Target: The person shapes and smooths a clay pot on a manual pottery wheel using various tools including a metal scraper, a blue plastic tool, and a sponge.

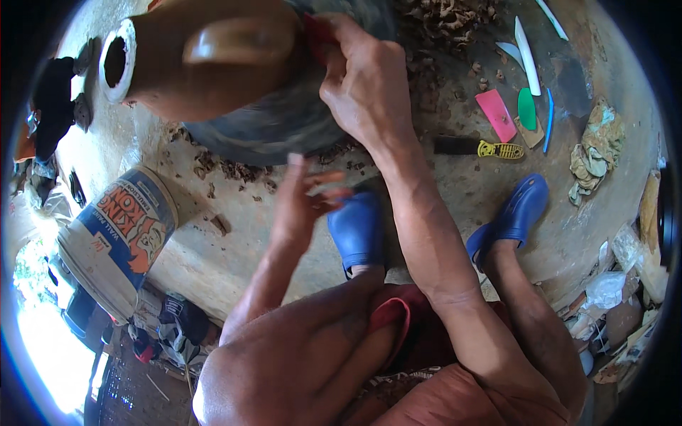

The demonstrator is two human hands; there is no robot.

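A brown clay pot [213, 78] lies horizontally at the upper left, its pale-rimmed mouth facing left, over a dark round wheel [263, 135], blurred as if spinning. My right hand [362, 85] grips a small red piece [316, 32], its full shape hidden, against the pot's right end. My left hand [309, 199] is in the air below the wheel, slightly blurred, fingers apart and holding nothing visible. Dark clay scraps [234, 170] lie around the wheel. To the right are pink [495, 113] and green [526, 108] flat pieces, white strips [527, 57] and a yellow-handled tool [501, 150].
A white-and-blue bucket [117, 241] stands at left. A crumpled cloth [597, 149] lies at right beside a blue strip [548, 121]. My blue clogs [355, 227] rest on the concrete floor [433, 206]. Clutter [625, 305] lines the right edge, and more lies lower left.
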